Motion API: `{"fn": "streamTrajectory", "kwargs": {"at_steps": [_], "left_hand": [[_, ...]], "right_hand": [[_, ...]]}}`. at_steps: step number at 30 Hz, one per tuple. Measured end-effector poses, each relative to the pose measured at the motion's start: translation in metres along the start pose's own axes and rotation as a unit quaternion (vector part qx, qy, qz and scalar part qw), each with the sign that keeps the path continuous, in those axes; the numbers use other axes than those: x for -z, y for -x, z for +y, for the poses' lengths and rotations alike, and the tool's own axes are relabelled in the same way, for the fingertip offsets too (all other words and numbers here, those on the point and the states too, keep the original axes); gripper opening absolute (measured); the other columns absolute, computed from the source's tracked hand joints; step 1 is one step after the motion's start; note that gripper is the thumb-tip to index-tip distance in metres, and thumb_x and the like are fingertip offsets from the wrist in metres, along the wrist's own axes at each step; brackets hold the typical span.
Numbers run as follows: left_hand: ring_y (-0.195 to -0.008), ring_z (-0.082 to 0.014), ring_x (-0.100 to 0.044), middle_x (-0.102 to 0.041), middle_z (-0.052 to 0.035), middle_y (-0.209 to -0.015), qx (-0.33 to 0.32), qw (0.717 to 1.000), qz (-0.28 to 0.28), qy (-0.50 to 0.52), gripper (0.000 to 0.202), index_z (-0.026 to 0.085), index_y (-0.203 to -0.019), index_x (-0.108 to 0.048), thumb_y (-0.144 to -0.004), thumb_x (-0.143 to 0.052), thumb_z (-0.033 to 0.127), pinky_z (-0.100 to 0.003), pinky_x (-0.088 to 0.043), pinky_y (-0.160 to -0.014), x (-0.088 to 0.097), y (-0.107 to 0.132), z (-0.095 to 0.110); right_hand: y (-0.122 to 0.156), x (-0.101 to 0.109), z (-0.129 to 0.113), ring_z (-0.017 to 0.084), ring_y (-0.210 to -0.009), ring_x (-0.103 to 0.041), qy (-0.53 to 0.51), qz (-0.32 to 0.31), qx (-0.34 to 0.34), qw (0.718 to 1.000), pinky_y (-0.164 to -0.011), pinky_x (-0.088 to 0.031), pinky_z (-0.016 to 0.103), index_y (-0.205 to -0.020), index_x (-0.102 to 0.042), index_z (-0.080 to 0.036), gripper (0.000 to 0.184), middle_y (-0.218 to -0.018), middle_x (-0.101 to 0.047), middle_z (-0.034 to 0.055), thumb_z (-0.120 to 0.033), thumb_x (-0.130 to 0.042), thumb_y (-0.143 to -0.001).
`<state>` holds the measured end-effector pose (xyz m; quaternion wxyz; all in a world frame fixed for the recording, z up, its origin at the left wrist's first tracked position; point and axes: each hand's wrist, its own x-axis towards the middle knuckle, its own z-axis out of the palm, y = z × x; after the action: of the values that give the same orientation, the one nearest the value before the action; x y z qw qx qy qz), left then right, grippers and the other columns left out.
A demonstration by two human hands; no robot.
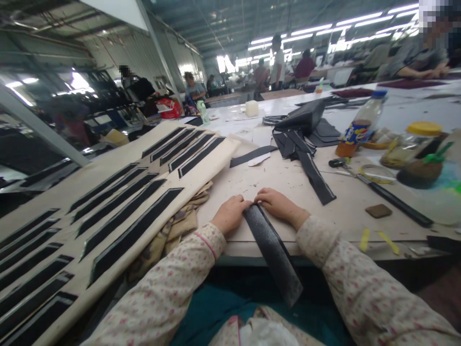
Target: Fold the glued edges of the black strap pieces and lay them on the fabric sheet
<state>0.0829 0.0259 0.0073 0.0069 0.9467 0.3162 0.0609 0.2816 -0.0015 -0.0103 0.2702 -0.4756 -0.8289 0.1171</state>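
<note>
Between my hands is a dark strip of leather-like material point(272, 252), its far end at the table and its near end hanging past the front edge toward my lap. My left hand point(232, 214) pinches the far left corner of the strip. At the far right corner, the fingers of my right hand point(279, 205) are closed on the same strip. Several similar black strips with pale edges point(135, 211) lie in rows on a cloth-covered board point(212, 185) to my left. Beyond my hands, a pile of loose black strips point(297, 149) rests on the table.
On the right stand a cola bottle point(360, 125), a yellow-lidded jar point(410, 144) and a dark pot with a green brush point(421, 168). A black-handled tool point(392, 199) and a brown block point(378, 210) lie nearer. A folded patterned cloth point(176, 223) sits under the board. Other people work farther back.
</note>
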Motion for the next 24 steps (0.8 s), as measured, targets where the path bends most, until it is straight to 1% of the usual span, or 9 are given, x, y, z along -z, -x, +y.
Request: {"fn": "streamTrajectory", "kwargs": {"at_steps": [4, 7, 11, 14, 17, 20, 22, 24], "left_hand": [[-0.083, -0.0183, -0.050, -0.052, -0.0050, -0.090, -0.013, 1.000, -0.007, -0.024, 0.033, 0.022, -0.112, -0.056, -0.087, -0.038, 0.012, -0.029, -0.042, -0.077, 0.003, 0.001, 0.002], [-0.083, -0.0191, -0.050, -0.052, -0.0059, -0.091, -0.027, 0.998, -0.021, -0.047, 0.032, 0.022, -0.113, -0.055, -0.087, -0.038, 0.012, -0.030, -0.042, -0.076, 0.005, 0.000, 0.005], [-0.081, -0.0202, -0.050, -0.054, -0.0070, -0.089, -0.050, 0.995, -0.040, -0.080, 0.025, 0.018, -0.105, -0.057, -0.088, -0.039, 0.015, -0.031, -0.043, -0.074, 0.008, -0.004, 0.010], [-0.082, -0.0214, -0.052, -0.056, -0.0081, -0.089, -0.066, 0.994, -0.036, -0.076, 0.024, 0.016, -0.103, -0.058, -0.088, -0.039, 0.015, -0.033, -0.044, -0.074, 0.009, -0.005, 0.009], [-0.085, -0.0208, -0.053, -0.058, -0.0067, -0.090, -0.058, 0.998, -0.024, -0.018, 0.031, 0.019, -0.107, -0.059, -0.085, -0.040, 0.011, -0.032, -0.044, -0.076, 0.008, -0.004, -0.003], [-0.090, -0.0179, -0.055, -0.062, -0.0037, -0.092, -0.019, 0.994, -0.002, 0.107, 0.039, 0.021, -0.107, -0.061, -0.078, -0.040, 0.005, -0.029, -0.044, -0.082, 0.001, -0.008, -0.022], [-0.087, -0.0155, -0.058, -0.064, -0.0018, -0.090, 0.023, 0.978, 0.014, 0.206, 0.043, 0.019, -0.109, -0.059, -0.075, -0.040, 0.003, -0.027, -0.044, -0.083, -0.007, -0.014, -0.033], [-0.082, -0.0139, -0.059, -0.066, -0.0008, -0.086, 0.060, 0.956, 0.038, 0.284, 0.042, 0.017, -0.110, -0.058, -0.075, -0.040, 0.004, -0.026, -0.045, -0.081, -0.016, -0.019, -0.041]], "right_hand": [[0.001, 0.001, -0.002, 0.018, -0.092, -0.052, 0.034, -0.010, 0.018, 0.999, -0.086, -0.041, 0.033, -0.095, -0.067, -0.016, 0.025, -0.095, -0.058, 0.0084, -0.010, -0.047, -0.082], [0.002, 0.003, -0.006, 0.019, -0.092, -0.051, 0.053, -0.022, 0.019, 0.998, -0.085, -0.041, 0.032, -0.092, -0.067, -0.016, 0.023, -0.095, -0.058, 0.0084, -0.010, -0.047, -0.083], [0.002, 0.005, -0.012, 0.020, -0.092, -0.050, 0.066, -0.042, 0.013, 0.997, -0.084, -0.041, 0.032, -0.088, -0.066, -0.013, 0.022, -0.095, -0.059, 0.0102, -0.008, -0.046, -0.083], [0.001, 0.005, -0.014, 0.019, -0.092, -0.051, 0.066, -0.056, 0.012, 0.996, -0.085, -0.041, 0.033, -0.087, -0.066, -0.013, 0.022, -0.094, -0.060, 0.0103, -0.007, -0.046, -0.082], [0.000, 0.002, -0.012, 0.020, -0.093, -0.052, 0.055, -0.047, 0.002, 0.997, -0.087, -0.042, 0.035, -0.087, -0.067, -0.013, 0.022, -0.092, -0.062, 0.0105, -0.007, -0.046, -0.082], [0.000, -0.002, -0.002, 0.018, -0.095, -0.054, 0.020, -0.020, -0.023, 0.999, -0.089, -0.042, 0.034, -0.088, -0.068, -0.014, 0.027, -0.096, -0.063, 0.0088, -0.004, -0.044, -0.080], [0.001, -0.005, 0.005, 0.016, -0.096, -0.056, -0.008, 0.001, -0.048, 0.999, -0.090, -0.043, 0.031, -0.087, -0.068, -0.015, 0.032, -0.098, -0.063, 0.0073, -0.001, -0.040, -0.079], [0.002, -0.006, 0.009, 0.015, -0.095, -0.057, -0.030, 0.022, -0.076, 0.996, -0.090, -0.044, 0.031, -0.090, -0.067, -0.016, 0.033, -0.099, -0.063, 0.0072, -0.002, -0.039, -0.080]]}}
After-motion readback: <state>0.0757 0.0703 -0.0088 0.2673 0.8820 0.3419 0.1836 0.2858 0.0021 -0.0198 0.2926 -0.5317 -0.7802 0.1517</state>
